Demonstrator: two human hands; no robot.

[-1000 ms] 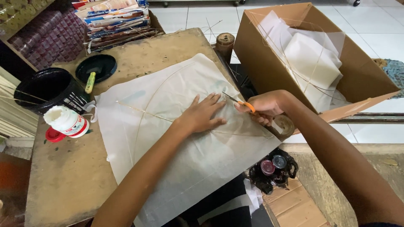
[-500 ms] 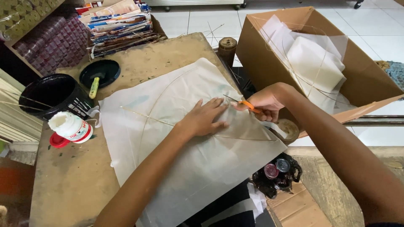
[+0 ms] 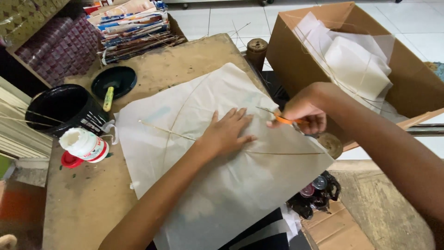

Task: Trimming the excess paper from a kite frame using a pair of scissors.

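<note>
Your left hand [image 3: 227, 133] lies flat w/ fingers spread, palm down on the white paper kite [image 3: 217, 166], about in its middle, just where the thin bamboo sticks [image 3: 175, 132] cross; it grips nothing, only presses the sheet. The kite lies on the worn wooden table [image 3: 78, 203], its near corner hanging over the table edge toward you. Your right hand [image 3: 303, 113] is at the kite's right edge, fingers curled shut around the orange handles of small scissors [image 3: 277, 116]; the blades point left, over the paper, tips close to your left fingertips but not touching them. I cannot tell if the blades are open or closed. On the left side of the table stands a black bucket [image 3: 64, 109] w/ thin sticks inside, and just in front of it a white glue bottle [image 3: 85, 144] w/ a red cap beside it. Behind, a black lid [image 3: 121, 78] holds a yellow-green stick-like tool, and further back is a stack of magazines [image 3: 134, 28]. On the right, beside the table, an open cardboard box [image 3: 407, 78] holds more white kites. A brown spool [image 3: 256, 51] stands betw. table and box.
</note>
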